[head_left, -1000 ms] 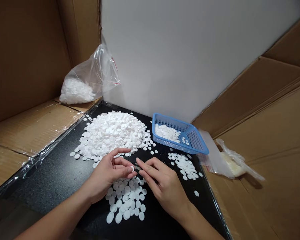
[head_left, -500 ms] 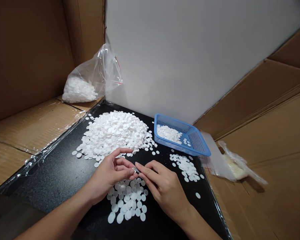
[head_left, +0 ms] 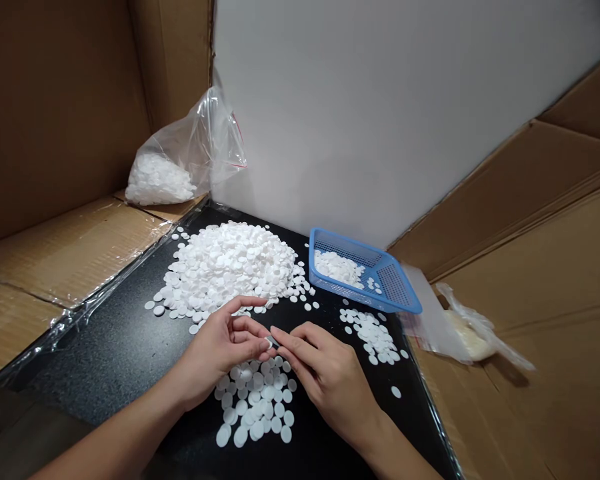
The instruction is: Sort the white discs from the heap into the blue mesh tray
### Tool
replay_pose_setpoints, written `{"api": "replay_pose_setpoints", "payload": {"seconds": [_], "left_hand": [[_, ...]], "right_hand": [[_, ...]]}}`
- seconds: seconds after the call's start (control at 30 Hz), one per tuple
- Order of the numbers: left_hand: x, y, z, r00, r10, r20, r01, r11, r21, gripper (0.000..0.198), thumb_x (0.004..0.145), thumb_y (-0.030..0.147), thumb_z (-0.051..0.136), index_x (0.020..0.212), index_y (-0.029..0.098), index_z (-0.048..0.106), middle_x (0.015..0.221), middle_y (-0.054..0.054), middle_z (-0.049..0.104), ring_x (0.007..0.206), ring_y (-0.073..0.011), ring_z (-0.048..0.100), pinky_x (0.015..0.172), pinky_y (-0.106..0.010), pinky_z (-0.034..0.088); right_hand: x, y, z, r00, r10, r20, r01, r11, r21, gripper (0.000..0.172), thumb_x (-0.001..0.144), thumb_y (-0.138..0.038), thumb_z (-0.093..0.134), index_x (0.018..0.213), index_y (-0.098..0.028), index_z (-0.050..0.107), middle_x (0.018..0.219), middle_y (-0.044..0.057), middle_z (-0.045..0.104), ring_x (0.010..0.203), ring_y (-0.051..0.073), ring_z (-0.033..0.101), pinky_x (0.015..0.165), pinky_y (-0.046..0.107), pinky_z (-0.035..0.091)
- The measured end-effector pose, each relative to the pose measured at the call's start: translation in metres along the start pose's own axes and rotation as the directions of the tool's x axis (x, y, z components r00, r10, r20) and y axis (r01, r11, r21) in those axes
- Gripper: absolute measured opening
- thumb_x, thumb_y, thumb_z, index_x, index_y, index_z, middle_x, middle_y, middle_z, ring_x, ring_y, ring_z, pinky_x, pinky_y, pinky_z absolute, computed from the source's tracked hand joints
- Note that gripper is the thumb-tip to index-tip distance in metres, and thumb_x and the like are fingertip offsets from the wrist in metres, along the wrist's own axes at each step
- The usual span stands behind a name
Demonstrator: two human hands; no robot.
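Note:
My left hand pinches a small white disc between thumb and fingers above the black mat. My right hand is closed on a thin metal tool, likely tweezers, whose tip meets that disc. Below both hands lies a small spread of white discs. A large heap of the same discs sits beyond my left hand. A blue mesh basket at the right holds more discs, and a loose patch of discs lies in front of it.
A clear plastic bag of discs leans in the back left corner on cardboard. Cardboard walls stand left and right, a white wall behind. A crumpled plastic bag lies right of the mat.
The view shifted slightly. My hands stay together over the small spread, with the tool tip drawn a little closer to the disc in my left fingers.

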State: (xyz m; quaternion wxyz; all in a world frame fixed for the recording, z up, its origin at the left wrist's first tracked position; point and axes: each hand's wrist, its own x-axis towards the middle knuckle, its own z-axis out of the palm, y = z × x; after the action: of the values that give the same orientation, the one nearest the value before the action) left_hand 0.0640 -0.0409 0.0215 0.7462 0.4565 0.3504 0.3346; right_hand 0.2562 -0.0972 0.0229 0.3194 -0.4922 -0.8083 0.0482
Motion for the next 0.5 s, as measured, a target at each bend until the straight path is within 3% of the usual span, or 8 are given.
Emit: {"api": "replay_pose_setpoints", "payload": {"seconds": [0.5], "left_hand": [[-0.0004, 0.0029, 0.0009, 1.000, -0.002, -0.024, 0.002, 1.000, 0.001, 0.060, 0.072, 0.026, 0.085, 0.124, 0.021, 0.055, 0.081, 0.000, 0.072, 0.073, -0.0180, 0.072, 0.074, -0.030, 0.057]], "right_hand": [[0.0010, -0.0036, -0.0010, 0.999, 0.040, -0.030, -0.038, 0.998, 0.055, 0.031, 0.101, -0.021, 0.049, 0.125, -0.021, 0.069, 0.083, 0.006, 0.067, 0.074, 0.015, 0.063, 0.062, 0.024, 0.053]]}}
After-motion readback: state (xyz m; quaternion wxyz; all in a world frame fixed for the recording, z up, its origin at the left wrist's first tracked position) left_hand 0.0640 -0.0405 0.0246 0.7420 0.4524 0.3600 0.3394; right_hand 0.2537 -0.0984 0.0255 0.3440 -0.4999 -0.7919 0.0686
